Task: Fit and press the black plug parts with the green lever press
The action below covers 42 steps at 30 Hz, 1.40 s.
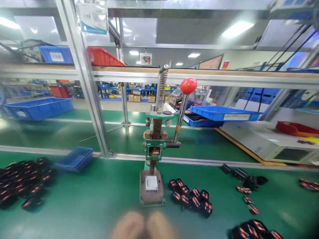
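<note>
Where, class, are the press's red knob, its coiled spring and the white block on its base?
Red knob [188, 86], head view: middle of its round surface.
Coiled spring [162, 87], head view: middle of its coils.
White block [151, 183], head view: its upper face.

Press [155, 145] green, its ball knob [188, 86] red. Block [151, 183] white. Clustered parts [196, 202] black with orange-red patches. Tabletop [104, 192] plain green. Small tray [81, 161] blue; shelf bin [103, 57] red.
</note>
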### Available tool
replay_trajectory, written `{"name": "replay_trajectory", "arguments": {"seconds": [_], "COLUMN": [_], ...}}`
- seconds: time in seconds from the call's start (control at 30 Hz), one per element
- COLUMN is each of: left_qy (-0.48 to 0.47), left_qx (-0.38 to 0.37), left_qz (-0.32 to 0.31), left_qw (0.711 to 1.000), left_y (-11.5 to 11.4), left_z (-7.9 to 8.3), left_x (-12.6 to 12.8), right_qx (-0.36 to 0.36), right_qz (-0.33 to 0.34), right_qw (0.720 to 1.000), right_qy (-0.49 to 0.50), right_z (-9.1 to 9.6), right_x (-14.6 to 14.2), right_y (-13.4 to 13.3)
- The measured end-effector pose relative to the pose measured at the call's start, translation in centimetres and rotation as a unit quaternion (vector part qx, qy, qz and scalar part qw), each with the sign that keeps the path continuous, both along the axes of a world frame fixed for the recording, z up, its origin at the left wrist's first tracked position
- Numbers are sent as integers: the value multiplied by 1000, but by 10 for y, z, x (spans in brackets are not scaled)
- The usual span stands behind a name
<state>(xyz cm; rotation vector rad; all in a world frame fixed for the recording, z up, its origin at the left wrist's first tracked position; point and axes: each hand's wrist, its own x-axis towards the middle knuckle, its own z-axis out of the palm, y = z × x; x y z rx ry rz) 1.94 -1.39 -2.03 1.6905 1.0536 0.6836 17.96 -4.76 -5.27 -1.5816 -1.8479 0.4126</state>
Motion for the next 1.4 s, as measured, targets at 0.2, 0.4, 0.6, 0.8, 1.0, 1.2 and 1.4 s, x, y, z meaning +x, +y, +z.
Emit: {"name": "replay_trajectory", "arguments": {"seconds": [0.2,0.4,0.6,0.8,1.0,1.2,1.4], "left_qy": [-27,1,42,60,51,18,64], "left_qx": [-87,-204,145,265,268,249,199], "left_qz": [50,116,41,-76,-62,-7,-50], "left_qw": [995,972,988,959,960,968,977], "left_y": [-15,-4,0,-2,-3,-7,-5], "left_z": [24,21,31,11,11,15,2], "left_x": [2,-7,-16,4,5,10,14], "right_qx": [-88,-114,-77,17,70,17,-81], "right_qz": [40,67,67,94,101,115,7], "right_qw": [989,982,988,995,990,993,991], "right_qy": [108,132,113,33,-66,-4,107], "right_z": [50,58,56,59,46,41,42], "right_x": [1,8,7,0,7,20,22], "right_y": [-18,-10,-7,-15,-35,-36,-31]}}
